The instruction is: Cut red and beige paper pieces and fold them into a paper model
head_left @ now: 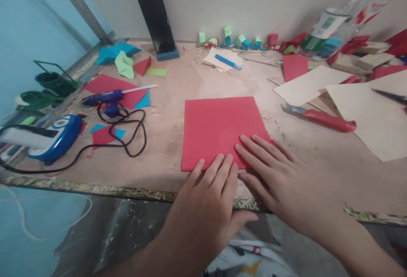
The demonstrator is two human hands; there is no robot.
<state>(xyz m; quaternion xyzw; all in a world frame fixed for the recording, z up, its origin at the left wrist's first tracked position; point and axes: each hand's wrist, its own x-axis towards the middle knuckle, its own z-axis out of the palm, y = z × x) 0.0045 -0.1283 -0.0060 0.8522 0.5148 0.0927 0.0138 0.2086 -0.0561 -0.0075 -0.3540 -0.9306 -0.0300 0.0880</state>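
A red sheet of paper point(219, 128), roughly square, lies flat on the wooden table in front of me. Its near edge is partly covered by my fingers. My left hand point(210, 196) rests with its fingertips on that near edge, fingers stretched out and the thumb pointing right. On the lower right part of the sheet, my right hand point(276, 171) lies palm down with its fingers extended. Neither hand grips anything. Whether the sheet is folded double cannot be made out.
Left are a blue glue gun point(108, 99) with a looped black cord and a blue-white device point(57, 137). A phone point(155, 20) stands at the back. Right lie a red-handled knife point(327, 120) and cream sheets point(372, 116); plastic bottles point(327, 31) stand behind. Small paper figures point(227, 33) line the wall.
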